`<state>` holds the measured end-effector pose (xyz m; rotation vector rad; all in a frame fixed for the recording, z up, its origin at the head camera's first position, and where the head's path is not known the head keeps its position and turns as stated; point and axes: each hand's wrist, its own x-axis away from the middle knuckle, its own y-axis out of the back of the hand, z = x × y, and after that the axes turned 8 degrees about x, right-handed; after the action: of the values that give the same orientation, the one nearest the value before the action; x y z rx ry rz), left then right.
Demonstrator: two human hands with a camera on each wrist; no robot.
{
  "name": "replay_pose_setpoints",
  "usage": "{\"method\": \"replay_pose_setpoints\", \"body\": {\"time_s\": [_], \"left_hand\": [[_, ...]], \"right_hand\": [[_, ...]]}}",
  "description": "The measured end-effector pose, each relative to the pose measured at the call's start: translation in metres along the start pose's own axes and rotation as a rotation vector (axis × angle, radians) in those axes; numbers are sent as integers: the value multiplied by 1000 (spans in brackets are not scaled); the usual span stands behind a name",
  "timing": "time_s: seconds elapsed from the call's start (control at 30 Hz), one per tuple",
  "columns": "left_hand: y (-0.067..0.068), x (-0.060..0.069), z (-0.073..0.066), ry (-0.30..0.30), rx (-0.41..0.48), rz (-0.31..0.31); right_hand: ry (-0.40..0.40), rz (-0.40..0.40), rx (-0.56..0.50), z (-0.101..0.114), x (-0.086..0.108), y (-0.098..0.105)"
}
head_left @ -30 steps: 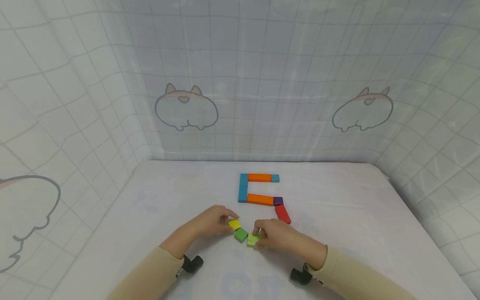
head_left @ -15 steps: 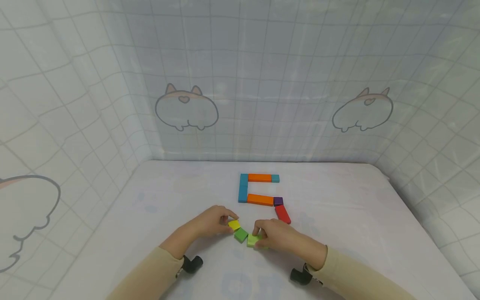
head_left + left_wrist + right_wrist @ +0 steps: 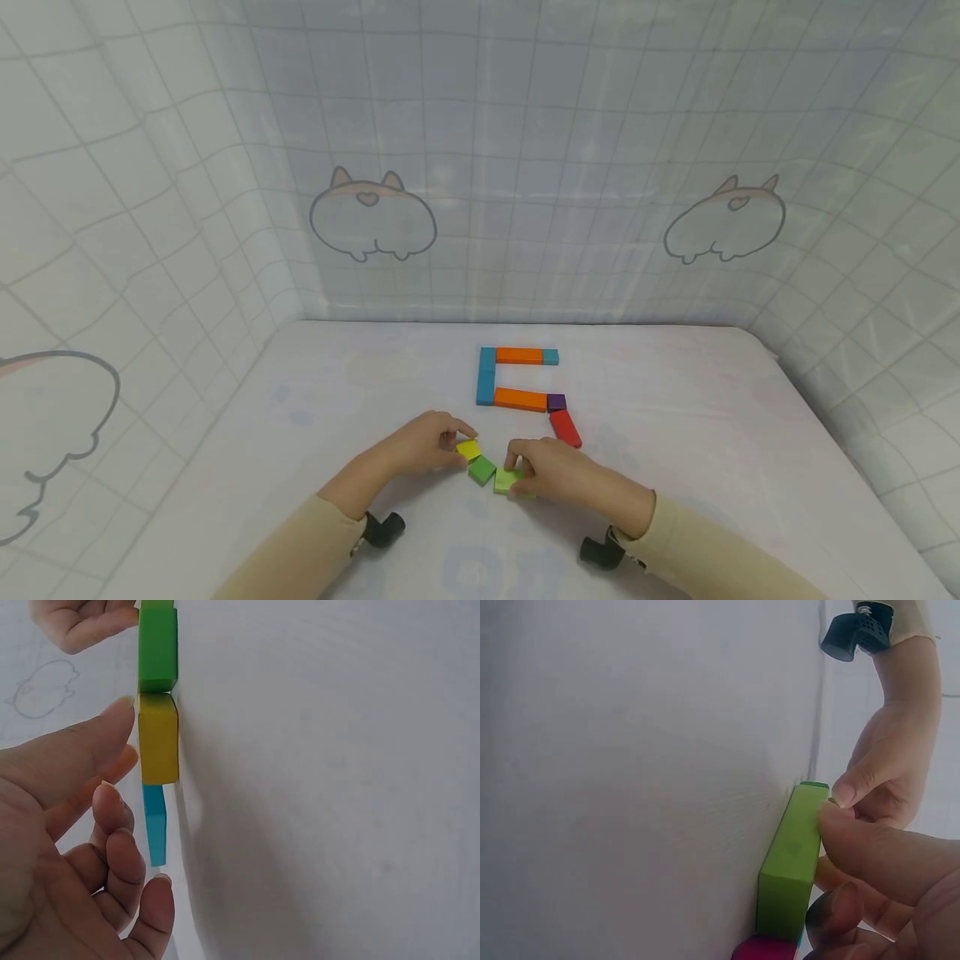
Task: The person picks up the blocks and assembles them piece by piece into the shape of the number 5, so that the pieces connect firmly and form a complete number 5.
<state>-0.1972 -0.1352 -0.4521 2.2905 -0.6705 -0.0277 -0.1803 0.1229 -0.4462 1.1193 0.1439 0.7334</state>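
My left hand (image 3: 423, 442) is beside a yellow block (image 3: 468, 450) at the middle front of the table. In the left wrist view its thumb and fingers stand apart, just clear of the yellow block's (image 3: 159, 742) upper edge. A green block (image 3: 482, 470) lies corner to corner with the yellow one. On its right is a light green block (image 3: 504, 480), partly covered by my right hand (image 3: 555, 471). Thumb and index finger pinch that light green block (image 3: 791, 840) by its upper edge in the right wrist view.
Behind the hands, two blue blocks (image 3: 487, 375), an orange block (image 3: 519, 356) with a small teal block (image 3: 551, 357), and another orange block (image 3: 521, 400) form an angular outline. A purple block (image 3: 557, 402) and a red block (image 3: 566, 428) continue it. Patterned cloth (image 3: 480, 250) walls the table's back.
The yellow block appears to have shifted very slightly left. Both hands keep almost the same place, and the other blocks have not moved.
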Motion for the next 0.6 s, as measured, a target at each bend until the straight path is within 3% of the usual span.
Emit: {"method": "replay_pose_setpoints", "body": {"time_s": [0.17,0.27,0.6], "left_hand": [[0,2,0,-8,-13,-30],[2,4,1,18,-18,-60],[14,17,3,79,-63,-214]], "right_hand": [[2,5,-49,-4,2,3],[0,-8,-66,-8,1,7],[-48,-187,-44,-32,14,42]]}}
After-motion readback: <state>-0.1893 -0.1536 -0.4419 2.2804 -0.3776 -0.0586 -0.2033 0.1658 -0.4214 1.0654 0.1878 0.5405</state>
